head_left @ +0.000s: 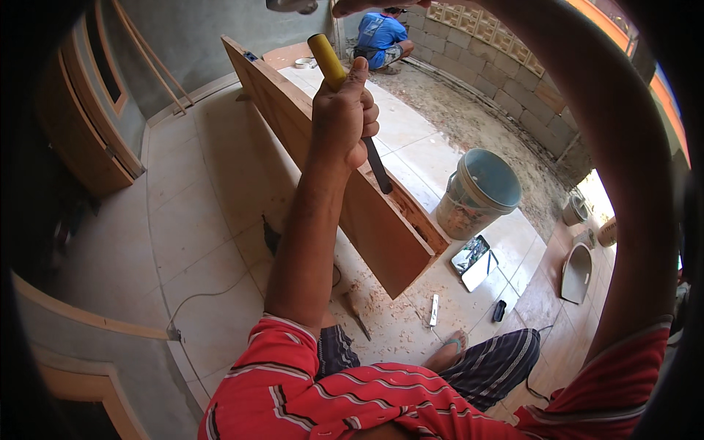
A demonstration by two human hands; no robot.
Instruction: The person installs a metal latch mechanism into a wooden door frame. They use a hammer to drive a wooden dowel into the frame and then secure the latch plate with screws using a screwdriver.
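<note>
Chisel point(327, 61) in left hand point(342, 119); bucket point(469, 205) beside door point(381, 246), contents unclear

Beyond the bucket point(460, 209), we see a person point(377, 40) crouching near a block wall point(488, 70); to the bucket's right, a basin point(576, 274) and a pail point(575, 213); far to its left, leaning poles point(147, 59).

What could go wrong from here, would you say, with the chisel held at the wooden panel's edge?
1. The left grip wraps the yellow-handled chisel with its thumb high on the handle; a blow from the raised right grip could catch that thumb.
2. The blade slants at the narrow edge of the wooden panel, so it might skid.
3. A slim tool lies on the floor left of the sandalled foot, where it might be stepped on.
</note>
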